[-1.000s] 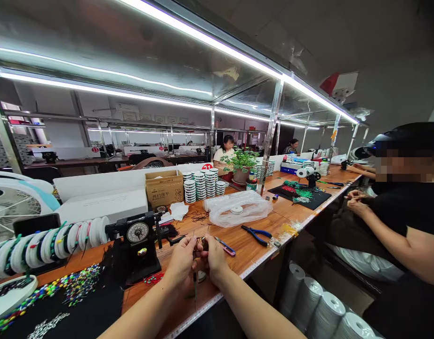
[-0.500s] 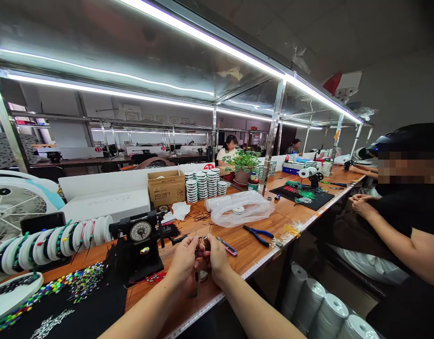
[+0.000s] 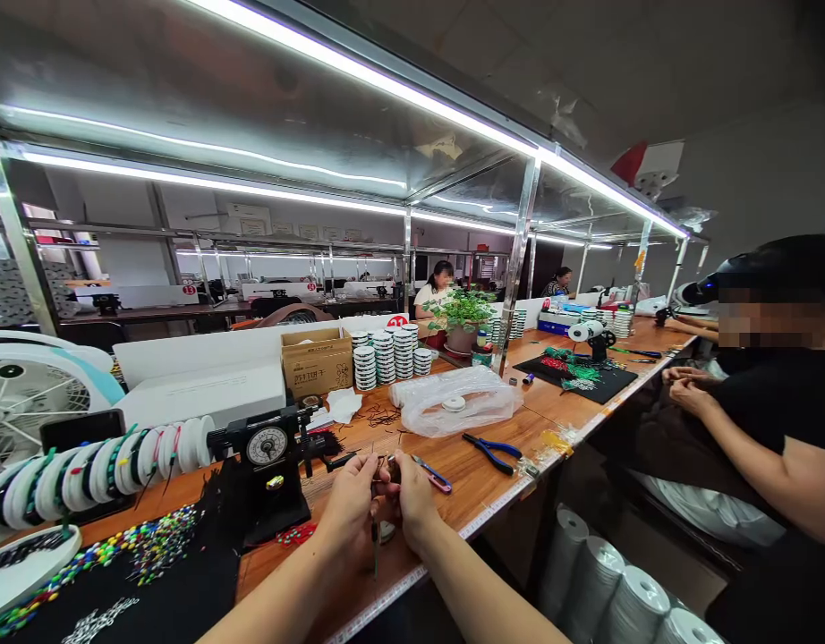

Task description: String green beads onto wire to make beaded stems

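Close together above the table's front edge, my left hand (image 3: 352, 505) and my right hand (image 3: 416, 503) are both closed, fingertips meeting. A thin dark cord (image 3: 375, 547) with a greenish lower end hangs below the left fingers. Between the right thumb and fingers shows a small brownish, shiny piece (image 3: 392, 463), too small to name. Left of my hands stands a black winding machine (image 3: 271, 456) with a round dial, its shaft carrying a row of white spools (image 3: 104, 470). A pink and blue cutter (image 3: 434, 476) lies just beyond my right hand.
Blue-handled pliers (image 3: 491, 453) and a clear plastic bag (image 3: 463, 401) lie on the wooden table. Behind are a cardboard box (image 3: 317, 362) and stacked spools (image 3: 384, 356). Colourful beads (image 3: 164, 541) cover a black mat at left. A co-worker (image 3: 775, 402) sits at right.
Both hands stay at nearly the same spot, with slight finger movement around the small piece. The view has shifted slightly.
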The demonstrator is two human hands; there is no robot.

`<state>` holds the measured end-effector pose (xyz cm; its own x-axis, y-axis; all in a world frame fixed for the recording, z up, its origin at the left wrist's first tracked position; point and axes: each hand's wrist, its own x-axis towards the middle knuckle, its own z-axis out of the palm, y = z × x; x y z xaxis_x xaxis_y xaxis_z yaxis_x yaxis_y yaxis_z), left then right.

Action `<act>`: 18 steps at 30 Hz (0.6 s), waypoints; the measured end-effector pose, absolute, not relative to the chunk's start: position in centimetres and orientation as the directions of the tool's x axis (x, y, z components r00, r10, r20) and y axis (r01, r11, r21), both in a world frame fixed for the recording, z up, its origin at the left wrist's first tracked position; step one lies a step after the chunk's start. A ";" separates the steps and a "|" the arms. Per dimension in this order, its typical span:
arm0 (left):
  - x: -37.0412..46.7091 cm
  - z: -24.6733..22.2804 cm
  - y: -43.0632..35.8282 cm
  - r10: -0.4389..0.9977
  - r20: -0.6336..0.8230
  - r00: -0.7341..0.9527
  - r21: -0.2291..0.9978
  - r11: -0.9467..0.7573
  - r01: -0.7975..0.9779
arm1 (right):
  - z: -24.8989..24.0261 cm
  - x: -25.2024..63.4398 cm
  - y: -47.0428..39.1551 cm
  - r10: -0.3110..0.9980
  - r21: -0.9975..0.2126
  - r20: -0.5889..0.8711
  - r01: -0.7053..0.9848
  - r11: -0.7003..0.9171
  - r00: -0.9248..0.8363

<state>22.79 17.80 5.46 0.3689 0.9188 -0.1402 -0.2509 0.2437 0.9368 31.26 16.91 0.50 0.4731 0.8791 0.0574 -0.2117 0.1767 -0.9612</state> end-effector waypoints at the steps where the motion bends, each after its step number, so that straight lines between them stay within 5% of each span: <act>1: 22.8 5.5 17.8 0.919 -0.140 0.369 0.938 0.243 -0.249 | 0.5 31.3 16.9 0.878 -0.962 0.061 -0.205 0.178 0.476; 8: 22.6 5.6 17.5 0.921 -0.129 0.366 0.941 0.231 -0.248 | 0.8 31.0 16.0 0.861 -0.972 0.102 -0.135 0.193 0.499; 11: 21.7 6.5 16.8 0.919 -0.104 0.380 0.944 0.212 -0.253 | 1.1 33.3 14.8 0.782 -0.962 0.261 0.224 0.158 0.565; 13: 20.8 7.4 15.7 0.912 -0.046 0.407 0.953 0.162 -0.255 | 1.3 36.3 14.1 0.713 -0.811 0.384 0.584 -0.043 0.587; 18: 17.8 9.7 11.3 0.857 0.058 0.513 0.967 0.079 -0.242 | 1.5 42.4 13.4 0.683 -0.660 0.368 0.695 -0.286 0.631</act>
